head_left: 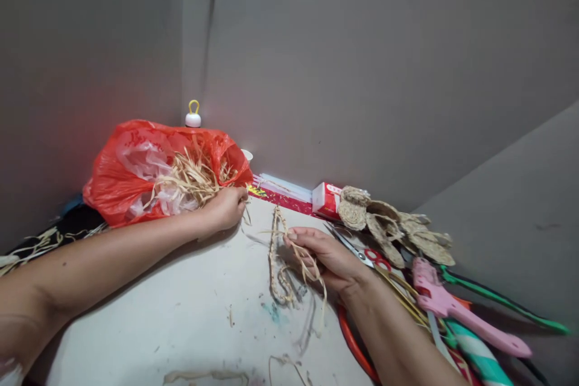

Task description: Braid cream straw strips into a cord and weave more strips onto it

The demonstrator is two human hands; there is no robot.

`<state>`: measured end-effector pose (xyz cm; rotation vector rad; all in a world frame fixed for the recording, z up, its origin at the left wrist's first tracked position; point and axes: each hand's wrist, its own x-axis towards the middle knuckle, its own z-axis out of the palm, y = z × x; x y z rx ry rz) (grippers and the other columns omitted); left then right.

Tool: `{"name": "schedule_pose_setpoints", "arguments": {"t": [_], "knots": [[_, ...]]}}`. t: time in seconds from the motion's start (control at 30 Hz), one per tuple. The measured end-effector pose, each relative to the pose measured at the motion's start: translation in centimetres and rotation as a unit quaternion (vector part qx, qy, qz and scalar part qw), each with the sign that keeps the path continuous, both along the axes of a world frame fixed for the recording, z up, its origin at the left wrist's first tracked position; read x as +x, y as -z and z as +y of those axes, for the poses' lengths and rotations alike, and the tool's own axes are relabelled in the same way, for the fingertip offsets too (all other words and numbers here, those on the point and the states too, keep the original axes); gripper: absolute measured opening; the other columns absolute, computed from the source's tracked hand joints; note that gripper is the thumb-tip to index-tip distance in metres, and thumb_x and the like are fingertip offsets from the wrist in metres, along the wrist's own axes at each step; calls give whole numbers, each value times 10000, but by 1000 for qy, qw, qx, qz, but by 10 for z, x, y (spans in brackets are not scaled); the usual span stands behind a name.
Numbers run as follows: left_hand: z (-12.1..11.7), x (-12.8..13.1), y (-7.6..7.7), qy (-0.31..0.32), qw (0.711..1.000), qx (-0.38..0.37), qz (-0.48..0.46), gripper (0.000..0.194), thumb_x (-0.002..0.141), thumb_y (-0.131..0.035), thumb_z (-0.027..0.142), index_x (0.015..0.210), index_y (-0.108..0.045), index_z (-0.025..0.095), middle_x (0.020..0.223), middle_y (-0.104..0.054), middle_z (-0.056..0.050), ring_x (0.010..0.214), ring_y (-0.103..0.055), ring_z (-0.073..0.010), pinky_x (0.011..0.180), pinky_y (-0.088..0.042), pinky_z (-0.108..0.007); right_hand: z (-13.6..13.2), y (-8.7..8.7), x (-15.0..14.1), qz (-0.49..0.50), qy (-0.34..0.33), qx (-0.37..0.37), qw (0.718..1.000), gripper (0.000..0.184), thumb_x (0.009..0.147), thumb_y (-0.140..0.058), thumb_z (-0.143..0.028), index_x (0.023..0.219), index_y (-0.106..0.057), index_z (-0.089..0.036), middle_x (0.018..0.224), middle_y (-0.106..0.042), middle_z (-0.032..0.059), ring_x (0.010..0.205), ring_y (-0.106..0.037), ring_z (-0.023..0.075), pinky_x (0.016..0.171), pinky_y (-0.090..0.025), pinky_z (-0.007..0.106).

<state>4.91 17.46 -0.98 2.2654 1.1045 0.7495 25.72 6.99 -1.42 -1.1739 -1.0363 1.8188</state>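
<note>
My right hand (323, 253) is closed, thumb and fingers pinching the loose strands of a raffia braid (273, 262). The braid's plaited length hangs and curls down on the white table, and pale loose ends trail beneath my fingers. Over by the mouth of a red plastic bag (113, 175), my left hand (228, 208) has its fingers curled in. A thin strand shows just below them; whether they grip it is hidden. Dry raffia strips (192, 172) spill from the bag beside this hand, mixed with crumpled clear plastic.
Scissors (355, 244), a red-white box (326, 199), woven straw pieces (384, 217) and a pink-handled tool (470, 316) crowd the right edge. A white-capped bottle (193, 117) stands behind the bag. Raffia scraps (205, 377) lie on the white table (181, 313). Grey walls (339, 72) close off the back.
</note>
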Motion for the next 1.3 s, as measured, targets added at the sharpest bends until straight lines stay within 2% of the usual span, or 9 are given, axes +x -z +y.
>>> {"name": "schedule_pose_setpoints", "arguments": {"t": [0.1,0.17,0.27,0.37,0.5,0.77,0.93,1.17,1.3], "knots": [[-17,9,-6,13,996,22,-84,175,772,-464,176,881,-598,147,911,-621,-67,874,-535,-171,823,-398,-286,1,4,0,20,-3,0,1000,235,761,-672,-299,680,-512,-147,500,-240,-109,418,-114,29,355,-101,148],[-30,19,-4,50,980,-116,-151,202,773,-491,204,932,-593,136,855,-632,-55,799,-563,-148,756,-437,-269,2,5,-1,19,-14,5,1000,224,769,-667,-305,696,-530,-143,498,-247,-109,419,-122,30,359,-106,145],[-44,31,3,113,895,-399,-168,147,763,-489,211,801,-590,112,647,-593,-29,578,-545,-105,584,-432,-225,2,4,-4,9,-30,7,999,223,774,-662,-324,717,-551,-139,497,-246,-111,416,-121,28,358,-100,146],[-49,36,8,137,835,-506,-166,108,739,-483,209,692,-545,135,499,-493,24,398,-417,-64,423,-298,-184,1,2,-7,-11,-39,4,999,257,758,-675,-353,705,-542,-139,487,-243,-115,406,-126,25,350,-90,150],[-49,33,8,148,854,-469,-169,116,727,-502,246,673,-535,150,484,-410,72,363,-216,-35,388,-137,-199,0,1,-9,-35,-29,-1,999,307,716,-705,-392,692,-512,-155,484,-278,-112,403,-153,23,354,-92,147],[-44,27,11,191,951,-240,-36,197,745,-439,206,721,-622,134,539,-462,48,506,-381,-79,497,-290,-206,-4,0,-8,-127,-51,19,990,315,773,-616,-468,731,-527,-168,466,-241,-118,403,-123,39,361,-81,169],[-42,27,11,196,933,-298,-42,128,721,-456,198,670,-562,147,497,-426,63,442,-331,-64,449,-256,-207,-6,-4,-12,-189,-59,47,979,266,790,-575,-426,734,-536,-169,461,-251,-111,407,-127,50,369,-94,188],[-41,28,8,185,834,-509,-102,157,752,-488,277,668,-547,160,425,-255,101,331,-143,-45,342,-81,-219,-5,0,-11,-293,-61,105,948,270,812,-522,-420,767,-547,-155,529,-323,-76,447,-224,64,402,-159,199],[-42,30,9,172,842,-500,-108,161,747,-530,286,671,-574,151,414,-306,94,326,-161,-39,336,-96,-212,-5,-1,-11,-347,-71,142,924,226,810,-512,-372,733,-534,-160,543,-342,-66,479,-261,78,428,-209,208]]}}
